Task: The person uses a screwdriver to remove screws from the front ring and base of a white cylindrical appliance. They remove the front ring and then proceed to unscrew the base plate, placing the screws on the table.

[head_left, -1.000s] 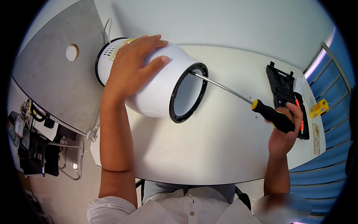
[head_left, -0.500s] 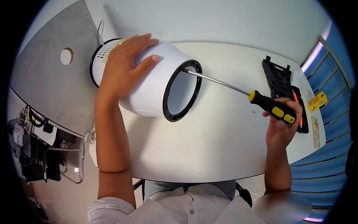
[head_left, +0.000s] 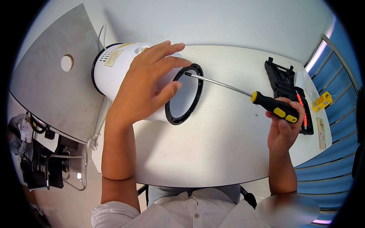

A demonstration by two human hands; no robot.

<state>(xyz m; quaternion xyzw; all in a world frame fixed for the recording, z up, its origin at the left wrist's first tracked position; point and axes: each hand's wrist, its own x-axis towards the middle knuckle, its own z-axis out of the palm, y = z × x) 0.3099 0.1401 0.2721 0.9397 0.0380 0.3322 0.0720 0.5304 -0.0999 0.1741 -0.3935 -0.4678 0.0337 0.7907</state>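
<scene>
A white, barrel-shaped appliance (head_left: 114, 78) with black end rings lies on its side, vent slots and a label at its left end. Its open right end is framed by a black rim (head_left: 198, 97). My right hand (head_left: 283, 127) grips a long screwdriver (head_left: 273, 108) with a black and yellow handle. The dark tip of its shaft meets the upper inner part of that rim. Over the appliance my left hand (head_left: 146, 81) is open with fingers spread, its fingertips close to the rim. Whether it touches the surface I cannot tell.
A black tool case (head_left: 285, 87) lies unfolded at the right, with an orange-handled tool (head_left: 302, 108) on it. Beside it are a yellow box (head_left: 322, 101) and a small pale card (head_left: 321, 133). A white cable with a plug (head_left: 92, 142) hangs at the table's left. A grey table (head_left: 45, 87) adjoins there.
My left hand has moved right along the appliance toward the black rim, its fingers more spread, uncovering the label. The screwdriver stays with its tip at the rim.
</scene>
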